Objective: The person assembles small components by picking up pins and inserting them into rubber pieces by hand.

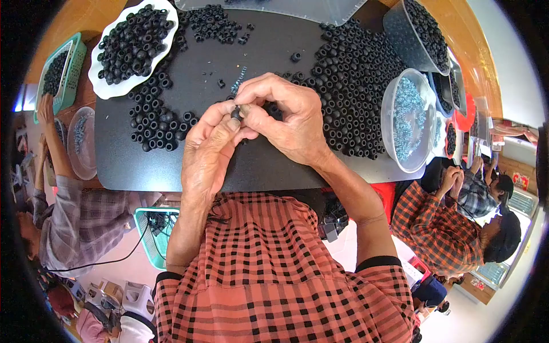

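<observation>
My left hand (pixel 209 143) and my right hand (pixel 293 117) meet over the near middle of the dark table (pixel 246 171). Between their fingertips is a small black part (pixel 236 112), mostly covered by the fingers. The left thumb and fingers pinch it from one side, while the right thumb and forefinger press at its top. Just beyond the fingertips lies a short row of bluish metal coil springs (pixel 238 80). Loose black ring-shaped parts (pixel 153 114) lie left of my left hand, and a wide spread of similar parts (pixel 351 86) lies right of my right hand.
A white scalloped plate (pixel 106 86) heaped with black parts stands far left. At right are a clear round tub (pixel 394 154) of bluish springs and a clear bin (pixel 394 23) of black parts. A green basket (pixel 74 74) is at left. Other people sit on both sides.
</observation>
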{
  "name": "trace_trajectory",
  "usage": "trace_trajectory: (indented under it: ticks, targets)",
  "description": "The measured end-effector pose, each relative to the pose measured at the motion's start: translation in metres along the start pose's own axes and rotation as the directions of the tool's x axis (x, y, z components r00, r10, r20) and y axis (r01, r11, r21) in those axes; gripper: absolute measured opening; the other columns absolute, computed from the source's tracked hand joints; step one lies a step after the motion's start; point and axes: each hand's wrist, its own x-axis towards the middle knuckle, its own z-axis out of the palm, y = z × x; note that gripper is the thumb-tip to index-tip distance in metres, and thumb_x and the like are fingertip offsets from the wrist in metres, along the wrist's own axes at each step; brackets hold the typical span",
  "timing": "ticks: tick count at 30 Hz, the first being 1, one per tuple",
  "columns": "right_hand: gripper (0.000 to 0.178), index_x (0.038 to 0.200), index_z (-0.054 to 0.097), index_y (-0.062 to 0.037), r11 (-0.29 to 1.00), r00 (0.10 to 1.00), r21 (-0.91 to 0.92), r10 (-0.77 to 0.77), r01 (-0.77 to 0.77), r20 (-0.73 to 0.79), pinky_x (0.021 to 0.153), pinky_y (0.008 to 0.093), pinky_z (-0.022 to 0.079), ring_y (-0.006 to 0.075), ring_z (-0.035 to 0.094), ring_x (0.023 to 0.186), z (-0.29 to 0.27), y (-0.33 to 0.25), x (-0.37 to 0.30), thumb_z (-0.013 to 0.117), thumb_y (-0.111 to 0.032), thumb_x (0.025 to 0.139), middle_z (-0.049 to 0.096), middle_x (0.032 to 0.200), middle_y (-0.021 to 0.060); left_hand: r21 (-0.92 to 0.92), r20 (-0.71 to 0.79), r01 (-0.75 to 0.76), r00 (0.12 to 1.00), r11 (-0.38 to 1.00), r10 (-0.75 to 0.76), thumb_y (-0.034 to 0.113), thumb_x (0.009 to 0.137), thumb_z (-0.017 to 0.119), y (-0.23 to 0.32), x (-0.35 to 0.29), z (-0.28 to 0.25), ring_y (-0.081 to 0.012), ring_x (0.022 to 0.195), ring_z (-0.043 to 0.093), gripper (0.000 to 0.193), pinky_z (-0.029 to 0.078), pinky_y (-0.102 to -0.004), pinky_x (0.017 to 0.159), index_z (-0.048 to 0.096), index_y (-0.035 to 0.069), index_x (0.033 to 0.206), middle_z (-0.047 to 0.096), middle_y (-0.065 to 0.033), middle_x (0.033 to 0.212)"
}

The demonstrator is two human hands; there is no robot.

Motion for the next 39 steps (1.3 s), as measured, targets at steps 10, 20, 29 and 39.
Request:
trace_trajectory:
  ticks: [10,20,29,39]
  targets:
    - [0.011,0.087,0.065,0.0020,0.998,0.998,-0.058,-0.041,0.038,-0.044,0.062,0.0233,0.051,0.0097,0.062,0.068,0.000,0.000,0.004,0.065,0.005,0.077,0.065,0.085,0.0070,0.026,-0.038,-0.027,0.999,0.999,0.028,0.008,0.095,0.054,0.003,0.001,0.001,-0.0153,0.092,0.062,0.022,0.053,-0.0309,0.079,0.058,-0.003,0.114,0.063,-0.0076,0.100]
    - [0.013,0.087,0.064,0.0020,0.985,0.992,-0.123,-0.124,0.122,-0.004,0.057,0.0240,0.051,0.0100,0.062,0.063,0.001,0.002,0.005,0.063,0.007,0.076,0.065,0.087,0.0087,0.157,-0.049,-0.042,0.998,0.987,0.050,0.007,0.095,0.053,0.005,0.000,0.007,-0.0118,0.086,0.061,0.021,0.051,-0.0264,0.080,0.059,-0.004,0.112,0.064,-0.0067,0.096]
    - [0.014,0.090,0.065,0.0011,0.985,0.992,-0.121,-0.125,0.125,0.005,0.057,0.0246,0.050,0.0108,0.062,0.062,0.003,0.002,0.006,0.065,0.006,0.076,0.064,0.081,0.0075,0.290,-0.098,-0.079,0.989,0.954,0.112,0.005,0.094,0.054,0.006,0.000,0.011,-0.0081,0.078,0.059,0.018,0.047,-0.0219,0.078,0.060,-0.005,0.108,0.063,-0.0027,0.084]
    - [0.025,0.101,0.066,0.0005,0.985,0.995,-0.146,-0.088,0.093,0.039,0.060,0.0265,0.052,0.0135,0.063,0.066,0.002,0.007,0.004,0.068,0.004,0.076,0.064,0.085,0.0091,0.357,-0.098,-0.086,0.987,0.930,0.129,0.003,0.094,0.053,0.006,0.000,0.010,-0.0084,0.078,0.058,0.017,0.047,-0.0218,0.076,0.061,-0.004,0.107,0.063,-0.0029,0.085]
